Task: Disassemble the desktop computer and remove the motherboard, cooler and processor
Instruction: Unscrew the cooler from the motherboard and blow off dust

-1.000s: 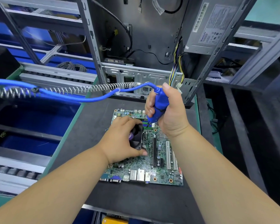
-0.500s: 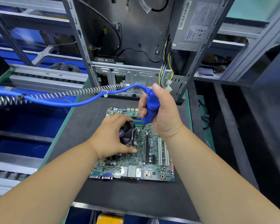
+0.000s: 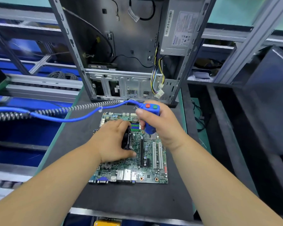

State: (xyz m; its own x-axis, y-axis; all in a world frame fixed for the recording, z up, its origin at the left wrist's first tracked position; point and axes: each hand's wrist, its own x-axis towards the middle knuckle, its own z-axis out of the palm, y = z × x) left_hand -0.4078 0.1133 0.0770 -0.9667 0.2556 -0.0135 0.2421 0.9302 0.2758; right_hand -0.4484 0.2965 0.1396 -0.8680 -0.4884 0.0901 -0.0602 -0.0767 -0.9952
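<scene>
A green motherboard (image 3: 147,170) lies flat on the dark mat (image 3: 124,199). My left hand (image 3: 112,142) grips the black cooler fan (image 3: 127,141) that sits on the board's left half; the hand covers most of it. My right hand (image 3: 163,126) grips a blue electric screwdriver (image 3: 149,118) with a red and a green button on top, held upright with its tip pointing down at the board to the right of the cooler. The processor is hidden from view.
The opened computer case (image 3: 129,46) stands upright behind the board, with its power supply (image 3: 180,30) and loose yellow-black cables (image 3: 158,82). A blue cable and coiled cord (image 3: 59,111) run left from the screwdriver. Blue bins (image 3: 15,131) and metal racks flank the mat.
The view has tilted, so the board and both hands sit lower in frame. My right hand has turned the screwdriver so that its red and green buttons show. The left hand stays on the cooler.
</scene>
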